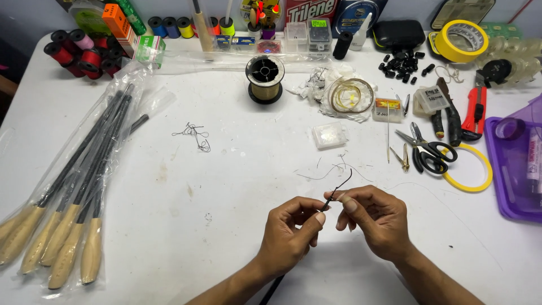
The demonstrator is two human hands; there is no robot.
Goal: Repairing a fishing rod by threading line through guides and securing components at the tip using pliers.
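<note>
Both hands, left hand (pixel 293 229) and right hand (pixel 375 217), pinch a thin black curved cord (pixel 339 186) above the white desk (pixel 226 186); a small clear rectangular plastic packet (pixel 329 135) lies beyond, near an orange-labelled box (pixel 388 109).

On my white table (pixel 237 186): bagged black rods with cork-coloured handles (pixel 68 203) at left, red thread spools (pixel 84 53) top left, a round spool of olive line (pixel 265 79) centre back. Black-handled scissors (pixel 427 149) lie on a flat yellow ring (pixel 473 179), near a yellow tape roll (pixel 461 40), purple plastic tray (pixel 511 186), red-handled pliers (pixel 474 110).
</note>
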